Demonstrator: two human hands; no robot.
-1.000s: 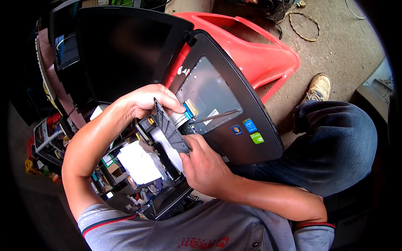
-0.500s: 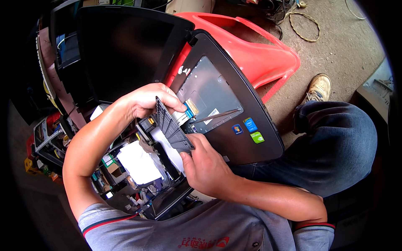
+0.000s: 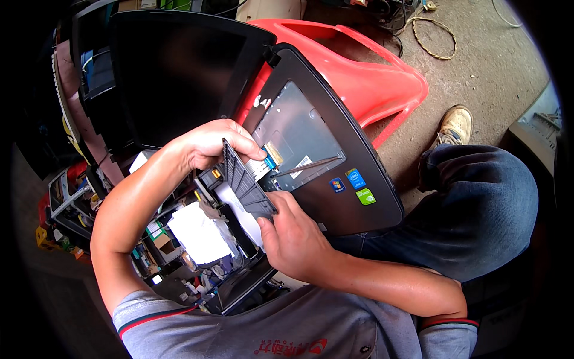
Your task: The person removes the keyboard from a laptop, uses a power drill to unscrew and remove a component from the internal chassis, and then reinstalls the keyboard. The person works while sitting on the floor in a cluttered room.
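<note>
An open black laptop (image 3: 350,218) lies tilted, with its dark screen (image 3: 179,72) at the far left. Its keyboard is lifted out, baring a grey recessed metal bay (image 3: 293,128). My right hand (image 3: 296,239) grips the near end of the black keyboard (image 3: 248,186), which stands on edge with its ribbed side showing. My left hand (image 3: 218,140) reaches behind the keyboard's far end, fingers closed on a flat ribbon cable (image 3: 271,160) with a blue end. That blue end lies at the bay's edge; whether it sits in a connector I cannot tell. The left thumb is partly hidden.
A red plastic stool (image 3: 371,84) is under the laptop. White papers (image 3: 200,232) and cluttered small parts lie at the lower left. My jeans-clad knee (image 3: 478,209) is close on the right. A coiled cord (image 3: 435,39) lies on the concrete floor.
The laptop's base has shifted very slightly to the left. Both hands keep their hold on the keyboard and ribbon cable, nearly still.
</note>
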